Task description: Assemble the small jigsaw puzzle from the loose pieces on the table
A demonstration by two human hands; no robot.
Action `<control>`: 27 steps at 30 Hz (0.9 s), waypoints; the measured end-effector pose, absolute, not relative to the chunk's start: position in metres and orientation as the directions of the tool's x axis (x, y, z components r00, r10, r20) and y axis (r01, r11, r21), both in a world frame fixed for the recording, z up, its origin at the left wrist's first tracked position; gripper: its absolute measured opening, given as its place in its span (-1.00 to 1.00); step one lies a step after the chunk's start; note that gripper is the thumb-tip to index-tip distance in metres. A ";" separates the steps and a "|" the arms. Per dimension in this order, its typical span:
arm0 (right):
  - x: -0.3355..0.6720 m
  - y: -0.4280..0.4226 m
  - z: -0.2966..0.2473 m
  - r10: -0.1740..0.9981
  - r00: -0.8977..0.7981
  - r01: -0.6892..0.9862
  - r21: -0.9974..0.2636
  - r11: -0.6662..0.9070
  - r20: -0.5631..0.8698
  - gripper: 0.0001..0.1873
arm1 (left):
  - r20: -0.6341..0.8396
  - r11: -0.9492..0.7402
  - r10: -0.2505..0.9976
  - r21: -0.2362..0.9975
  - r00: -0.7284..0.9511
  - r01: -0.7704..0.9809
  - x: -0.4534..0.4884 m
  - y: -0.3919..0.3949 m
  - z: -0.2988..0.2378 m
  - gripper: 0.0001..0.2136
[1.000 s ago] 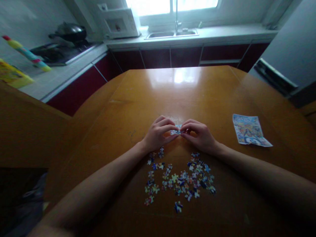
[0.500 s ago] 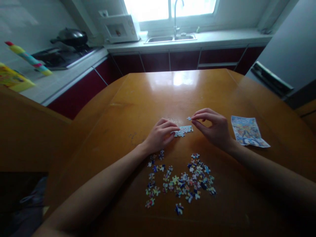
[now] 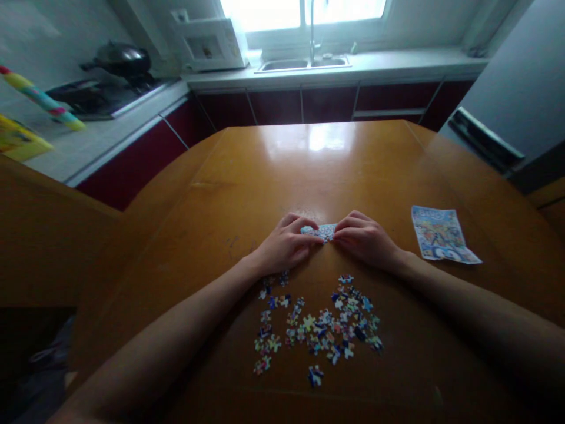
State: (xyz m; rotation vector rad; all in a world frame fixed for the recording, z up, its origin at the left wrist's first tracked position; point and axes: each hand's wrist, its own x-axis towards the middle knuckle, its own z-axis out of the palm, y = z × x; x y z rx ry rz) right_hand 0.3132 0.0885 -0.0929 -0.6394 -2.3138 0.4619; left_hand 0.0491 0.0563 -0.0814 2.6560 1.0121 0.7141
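Observation:
A small strip of joined puzzle pieces (image 3: 321, 231) lies on the wooden table (image 3: 273, 171). My left hand (image 3: 286, 244) pinches its left end with curled fingers. My right hand (image 3: 364, 238) presses on its right end, fingers bent and close together. Several loose colourful puzzle pieces (image 3: 318, 327) are scattered on the table between my forearms, nearer to me.
A printed picture sheet (image 3: 439, 234) lies on the table to the right. Beyond the table runs a kitchen counter with a sink (image 3: 302, 62), a white microwave (image 3: 209, 42) and a black wok (image 3: 118, 58) on the stove. A grey fridge (image 3: 507, 88) stands at right.
My right hand was raised with a single piece pinched half a second ago. It has come down onto the right end of the joined strip.

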 end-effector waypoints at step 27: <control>0.315 0.098 -0.096 0.661 -0.497 0.396 -0.530 0.750 0.562 -0.73 | 0.275 -0.727 0.686 0.307 0.674 0.615 0.051 0.053 -0.076 -0.68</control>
